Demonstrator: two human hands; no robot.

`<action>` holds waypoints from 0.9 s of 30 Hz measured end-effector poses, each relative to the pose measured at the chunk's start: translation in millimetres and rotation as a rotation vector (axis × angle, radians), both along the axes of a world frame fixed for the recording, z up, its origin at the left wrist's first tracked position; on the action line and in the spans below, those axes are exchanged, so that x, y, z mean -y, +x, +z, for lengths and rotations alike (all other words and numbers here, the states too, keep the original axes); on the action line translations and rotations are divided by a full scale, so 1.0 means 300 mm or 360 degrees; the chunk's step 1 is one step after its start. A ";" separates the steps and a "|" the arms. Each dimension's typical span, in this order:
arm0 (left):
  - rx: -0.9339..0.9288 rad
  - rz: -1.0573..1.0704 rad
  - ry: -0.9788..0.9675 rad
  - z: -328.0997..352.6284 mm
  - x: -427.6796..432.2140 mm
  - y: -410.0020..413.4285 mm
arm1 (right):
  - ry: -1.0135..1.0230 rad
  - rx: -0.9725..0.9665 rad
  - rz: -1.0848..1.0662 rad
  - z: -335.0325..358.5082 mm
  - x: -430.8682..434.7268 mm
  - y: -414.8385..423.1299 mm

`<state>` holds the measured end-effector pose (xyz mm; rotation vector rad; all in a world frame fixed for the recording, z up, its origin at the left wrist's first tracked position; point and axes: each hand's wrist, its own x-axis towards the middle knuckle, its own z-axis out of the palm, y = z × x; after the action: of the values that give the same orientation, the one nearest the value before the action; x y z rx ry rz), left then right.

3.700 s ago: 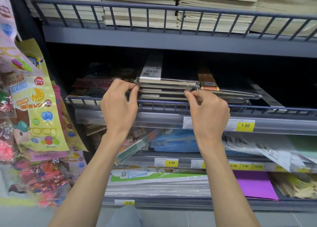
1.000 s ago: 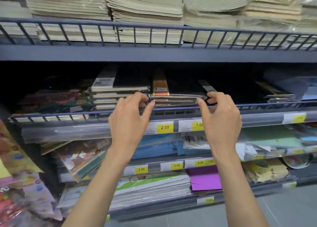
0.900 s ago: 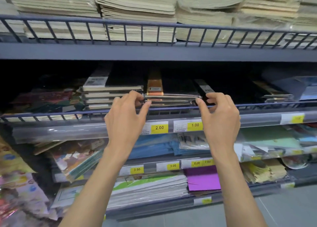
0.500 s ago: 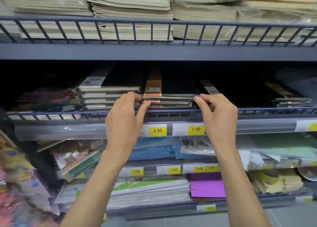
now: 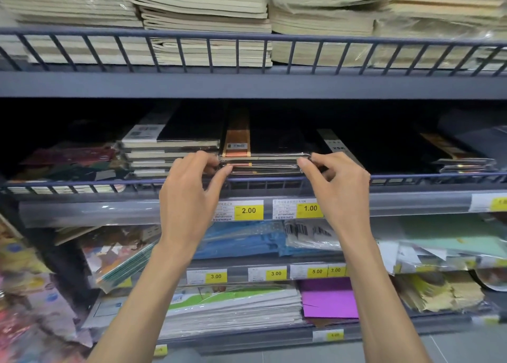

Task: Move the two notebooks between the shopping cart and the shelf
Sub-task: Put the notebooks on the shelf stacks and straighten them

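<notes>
Shelf: dark grey metal shelf with wire rail, framed much as half a second ago.
Notebooks: black shrink-wrapped notebooks with orange spine band, stacked flat, long axis running back into shelf.
Left hand: now pinching stack's left corner.
Right hand: pinching right corner, unchanged.

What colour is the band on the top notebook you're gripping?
Orange-brown band on a black cover, clearest in the head view.
</notes>
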<state>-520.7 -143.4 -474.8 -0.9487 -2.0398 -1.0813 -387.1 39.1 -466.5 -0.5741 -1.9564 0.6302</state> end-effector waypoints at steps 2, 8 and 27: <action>0.0036 0.0054 -0.0017 0.001 0.011 0.001 | -0.0061 0.0035 -0.0049 -0.005 0.006 0.005; 0.0068 0.0251 -0.0116 0.002 0.020 -0.009 | -0.0056 0.0127 -0.0226 -0.016 0.040 -0.002; 0.0239 0.0073 -0.0039 0.005 -0.018 0.007 | 0.0026 0.0024 -0.0075 -0.021 -0.022 -0.012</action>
<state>-518.6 -138.1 -473.3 -0.8508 -2.1897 -1.1356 -390.7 45.6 -472.9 -0.6145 -1.9546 0.5813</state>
